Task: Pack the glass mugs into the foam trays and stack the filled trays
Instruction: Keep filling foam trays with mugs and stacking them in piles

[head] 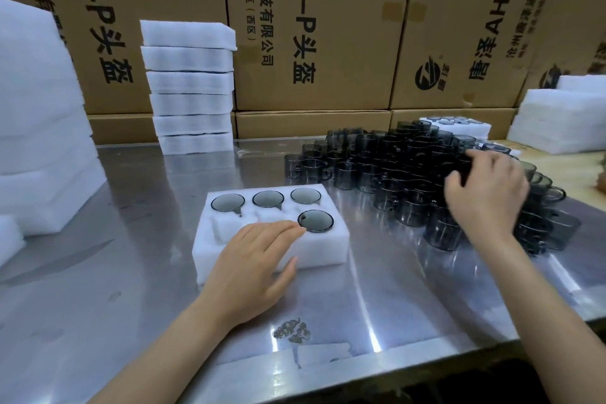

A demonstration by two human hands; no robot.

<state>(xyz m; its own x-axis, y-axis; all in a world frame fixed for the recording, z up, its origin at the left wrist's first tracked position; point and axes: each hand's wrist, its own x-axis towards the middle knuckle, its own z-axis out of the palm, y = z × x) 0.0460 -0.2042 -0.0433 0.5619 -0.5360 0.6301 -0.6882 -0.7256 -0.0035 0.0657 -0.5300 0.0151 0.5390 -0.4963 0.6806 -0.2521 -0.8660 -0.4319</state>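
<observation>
While the left hand [252,259] lies flat with straight fingers on the near side of the foam tray [331,249], its fingertips just beside the fourth seated mug [315,220], the right hand [485,193] reaches with curled fingers into the heap of smoked-glass mugs [387,167] on the right of the steel table [131,289]. Whether it already grips a mug I cannot tell; its fingers blur into the dark glass. Three mugs fill the tray's far row; two near pockets appear open, partly covered by the left hand. The risk lies in the heap: pulling one mug from among touching neighbours could topple or chip others, or roll one toward the near table edge. Filled trays stand stacked [190,85] at the far left; their contents are hidden.
</observation>
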